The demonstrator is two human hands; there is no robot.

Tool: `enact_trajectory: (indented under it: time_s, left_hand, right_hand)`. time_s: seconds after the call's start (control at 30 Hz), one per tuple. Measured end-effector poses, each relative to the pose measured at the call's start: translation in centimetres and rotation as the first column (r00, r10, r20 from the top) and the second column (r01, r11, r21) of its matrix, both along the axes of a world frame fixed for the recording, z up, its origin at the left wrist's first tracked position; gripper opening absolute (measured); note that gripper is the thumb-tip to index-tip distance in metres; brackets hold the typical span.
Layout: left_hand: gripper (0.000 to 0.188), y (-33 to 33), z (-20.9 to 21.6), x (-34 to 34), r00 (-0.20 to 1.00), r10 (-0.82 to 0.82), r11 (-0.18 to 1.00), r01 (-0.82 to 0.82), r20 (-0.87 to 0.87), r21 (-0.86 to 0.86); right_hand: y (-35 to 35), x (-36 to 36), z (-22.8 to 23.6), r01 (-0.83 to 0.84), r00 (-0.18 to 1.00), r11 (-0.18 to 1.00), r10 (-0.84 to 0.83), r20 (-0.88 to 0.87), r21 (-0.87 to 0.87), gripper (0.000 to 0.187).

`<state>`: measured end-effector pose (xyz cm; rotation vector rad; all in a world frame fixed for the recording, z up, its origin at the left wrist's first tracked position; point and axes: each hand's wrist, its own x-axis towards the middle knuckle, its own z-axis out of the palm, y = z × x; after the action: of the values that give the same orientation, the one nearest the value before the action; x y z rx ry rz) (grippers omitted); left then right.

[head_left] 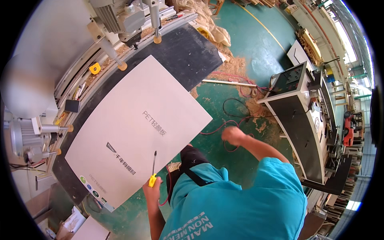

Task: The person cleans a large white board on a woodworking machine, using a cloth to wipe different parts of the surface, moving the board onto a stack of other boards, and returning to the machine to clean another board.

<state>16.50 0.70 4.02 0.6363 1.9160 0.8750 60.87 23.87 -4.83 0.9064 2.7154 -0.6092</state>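
My left hand is closed around the yellow handle of an air blow gun. Its long thin nozzle points away from me, over a large white board with printed lettering and small round stickers. A red hose curves beside this hand. The board lies flat on the dark bed of a machine, with a corner jutting out toward my right. Out to the right, over the green floor, is my right hand, apart from the board. Motion blurs its fingers, which seem curled.
Machine heads with motors stand along the far left edge. A yellow tape measure rests on the machine's rail. Hoses and sawdust lie on the floor. A dark-sided machine table with a control panel stands at right.
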Motion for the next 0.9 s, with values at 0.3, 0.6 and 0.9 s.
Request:
enact_trajectory:
  time_s: [0.3, 0.6, 0.9]
  left_hand:
    - [0.033, -1.8, 3.4, 0.0, 0.904, -0.386, 0.922, 0.373, -0.181, -0.104]
    - [0.041, -35.0, -4.7, -19.6, -0.063, 0.985, -0.057, -0.998, -0.161, 0.041]
    - [0.024, -10.7, 5.6, -11.8, 0.048, 0.959, -0.067, -0.918, 0.279, 0.390]
  right_hand:
    - [7.3, -13.6, 10.6, 0.600, 0.603, 0.800, -0.460, -0.651, -0.009, 0.006]
    - [28.0, -30.9, 34.5, 0.459, 0.313, 0.837, 0.162, -0.936, 0.298, 0.007]
    - [40.6, -42.4, 40.8, 0.435, 0.617, 0.551, 0.394, -0.681, 0.712, 0.010]
